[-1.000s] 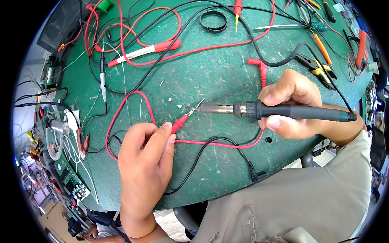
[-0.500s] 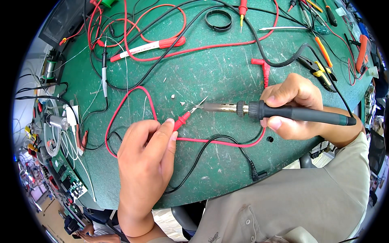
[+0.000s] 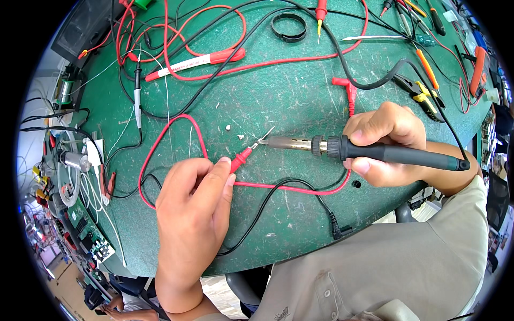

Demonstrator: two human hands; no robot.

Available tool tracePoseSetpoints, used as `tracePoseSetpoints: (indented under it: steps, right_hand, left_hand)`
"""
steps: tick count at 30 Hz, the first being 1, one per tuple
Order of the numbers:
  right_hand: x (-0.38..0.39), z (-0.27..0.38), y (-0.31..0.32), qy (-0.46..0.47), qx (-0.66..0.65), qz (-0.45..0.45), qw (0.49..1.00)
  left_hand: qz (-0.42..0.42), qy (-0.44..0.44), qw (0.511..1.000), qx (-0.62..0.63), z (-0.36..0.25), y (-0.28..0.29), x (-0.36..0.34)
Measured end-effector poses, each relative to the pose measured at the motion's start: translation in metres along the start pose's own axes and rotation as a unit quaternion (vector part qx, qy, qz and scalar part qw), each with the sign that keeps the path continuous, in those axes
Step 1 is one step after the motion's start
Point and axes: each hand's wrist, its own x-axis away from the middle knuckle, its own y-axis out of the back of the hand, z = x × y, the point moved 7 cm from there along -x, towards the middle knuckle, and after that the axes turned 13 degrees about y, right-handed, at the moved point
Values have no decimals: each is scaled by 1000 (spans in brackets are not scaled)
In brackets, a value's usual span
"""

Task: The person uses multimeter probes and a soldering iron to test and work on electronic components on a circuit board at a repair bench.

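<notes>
My left hand [image 3: 198,203] pinches a red test probe [image 3: 242,158] by its body, its bare metal tip slanting up to the right. A soldering iron [image 3: 369,152] lies in the closed fingers of my right hand [image 3: 388,142], held level from the right. The iron's tip meets the probe's metal near its base, or almost does; contact is too small to tell for sure. From the probe a red lead [image 3: 292,188] runs along the mat beneath the iron to a red angled plug [image 3: 350,91]. A black lead with an angled plug [image 3: 341,232] lies nearer me.
Around my hands is a scratched green mat [image 3: 300,241]. At the back lie a red-and-white marker [image 3: 195,65], a black ring [image 3: 289,28] and tangled leads. Yellow-handled pliers [image 3: 420,96] and an orange-handled tool [image 3: 428,68] are at right; a circuit board [image 3: 88,235] is at left.
The soldering iron has tilted slightly, its handle end dipping a little toward me with my right hand. My left hand and the red probe stay in place.
</notes>
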Motion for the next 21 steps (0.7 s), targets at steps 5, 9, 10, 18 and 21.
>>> tracePoseSetpoints:
  steps: [5, 9, 10, 18, 21]
  right_hand:
    - [-1, -1, 0, 3, 2, 3, 1000]
    - [-2, 0, 0, 5, 4, 1, 1000]
    - [-2, 0, 0, 5, 3, 0, 1000]
    - [-3, 0, -1, 5, -2, -5, 1000]
    - [0, -2, 0, -10, -16, -5, 1000]
  left_hand:
    - [5, 10, 1000, -6, 0, -1, 0]
    - [11, 19, 1000, 7, 2, -2, 1]
    - [10, 17, 1000, 8, 2, -2, 1]
    - [8, 7, 1000, -3, -1, -1, 1]
    - [9, 11, 1000, -3, 0, -1, 1]
